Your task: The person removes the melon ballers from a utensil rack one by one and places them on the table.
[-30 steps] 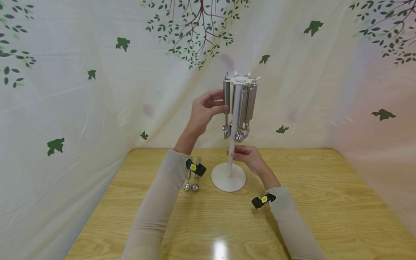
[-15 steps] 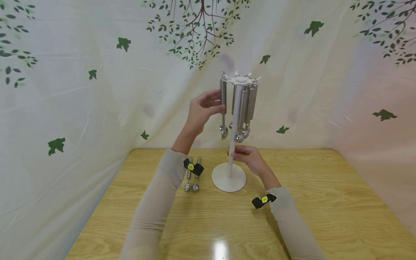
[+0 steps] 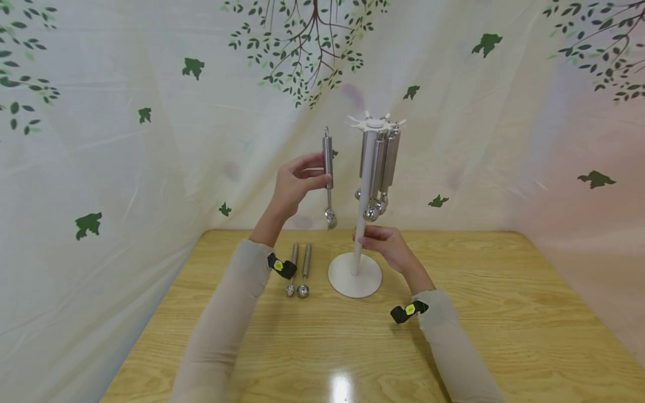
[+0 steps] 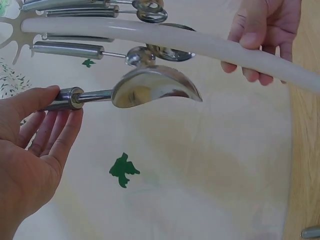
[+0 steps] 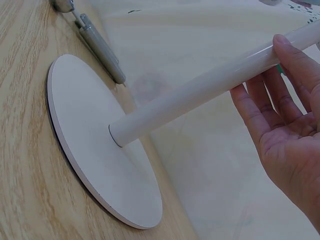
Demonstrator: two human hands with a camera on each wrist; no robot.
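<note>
Scoop [image 3: 328,165] upright beside the stand [image 3: 364,196], gripped at your left

Your left hand [image 3: 294,186], the nearer one, pinches the steel scoop lightly by the handle between thumb and fingertips, palm well off the metal. Its long axis runs close to vertical, hanging ring up and bowl down, to the left of the pronged crown [image 3: 374,124] and apart from it. What counts, by the look of it, is the angle to the two utensils [image 3: 307,260] on the surface [image 3: 504,291]: they lie flat, below you and to the left of the scoop, handles pointing away, while yours stands upright. Your left arm reaches forward and up, raised clear of the surface. Your right hand [image 3: 388,244], lower and farther from the scoop, holds the white post between thumb and fingers, not fully wrapped, above the round base [image 3: 355,284], as more utensils [image 3: 389,162] hang overhead
</note>
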